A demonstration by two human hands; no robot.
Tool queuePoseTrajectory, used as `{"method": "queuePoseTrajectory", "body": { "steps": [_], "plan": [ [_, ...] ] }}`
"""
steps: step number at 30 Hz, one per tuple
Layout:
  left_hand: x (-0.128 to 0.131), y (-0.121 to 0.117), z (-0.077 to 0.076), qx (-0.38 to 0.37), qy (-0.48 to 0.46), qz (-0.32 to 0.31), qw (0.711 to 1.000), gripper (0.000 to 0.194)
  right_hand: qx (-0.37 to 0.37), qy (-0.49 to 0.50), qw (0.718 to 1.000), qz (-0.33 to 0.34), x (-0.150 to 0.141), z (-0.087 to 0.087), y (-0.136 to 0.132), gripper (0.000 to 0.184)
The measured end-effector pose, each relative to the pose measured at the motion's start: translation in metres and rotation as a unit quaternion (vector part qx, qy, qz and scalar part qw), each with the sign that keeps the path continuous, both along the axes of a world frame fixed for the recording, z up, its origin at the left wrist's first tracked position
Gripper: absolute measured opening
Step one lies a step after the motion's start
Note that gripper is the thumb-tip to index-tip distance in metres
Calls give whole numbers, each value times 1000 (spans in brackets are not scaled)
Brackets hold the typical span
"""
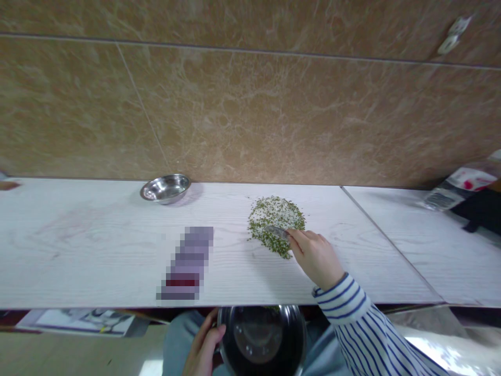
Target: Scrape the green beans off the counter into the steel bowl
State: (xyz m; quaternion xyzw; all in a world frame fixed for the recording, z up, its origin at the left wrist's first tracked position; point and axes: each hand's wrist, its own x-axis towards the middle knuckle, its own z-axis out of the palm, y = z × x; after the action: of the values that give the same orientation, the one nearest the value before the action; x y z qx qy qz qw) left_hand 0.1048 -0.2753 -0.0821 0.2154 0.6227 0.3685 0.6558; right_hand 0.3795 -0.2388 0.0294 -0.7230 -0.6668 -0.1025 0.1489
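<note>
A flat heap of small green and white grains [274,216] lies on the white table [97,250]. My right hand [317,256], in a blue-striped sleeve, is closed on a metal spoon [277,231] whose bowl rests in the near side of the heap. Below the table's front edge, my left hand [203,347] grips the rim of a dark metal bowl [262,339] held over my lap, right under the heap's side of the table.
An empty steel bowl [166,188] stands at the back of the table by the brown tiled wall. A blurred-out purple patch [187,263] lies left of the heap. A plastic bag [462,188] and dark objects sit at far right.
</note>
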Motion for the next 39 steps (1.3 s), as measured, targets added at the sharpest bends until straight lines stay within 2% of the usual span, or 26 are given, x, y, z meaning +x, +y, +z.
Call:
{"method": "queuePoseTrajectory", "body": {
  "steps": [4, 10, 17, 25, 28, 32, 39],
  "plan": [
    [3, 0, -4, -8, -7, 3, 1000, 56, -4, -34, 999, 15, -2, -2, 2, 21],
    [5, 2, -11, -11, -4, 5, 1000, 59, -2, -19, 998, 62, -4, -5, -5, 22],
    [6, 2, -14, -13, -8, -8, 1000, 64, 4, -40, 998, 43, 3, -5, -9, 22],
    [1, 2, -5, -29, -30, -41, 998, 63, 21, -24, 995, 89, -5, -6, -25, 22],
    [2, 1, -3, -18, -32, -47, 998, 62, 25, -31, 995, 87, -2, -5, -27, 22],
    [4, -1, -5, -12, -36, -43, 998, 59, 28, -46, 996, 76, -2, -7, -26, 22],
    [3, 1, -9, -2, -40, -47, 998, 52, 38, -17, 994, 104, -10, -8, -39, 25]
  ]
}}
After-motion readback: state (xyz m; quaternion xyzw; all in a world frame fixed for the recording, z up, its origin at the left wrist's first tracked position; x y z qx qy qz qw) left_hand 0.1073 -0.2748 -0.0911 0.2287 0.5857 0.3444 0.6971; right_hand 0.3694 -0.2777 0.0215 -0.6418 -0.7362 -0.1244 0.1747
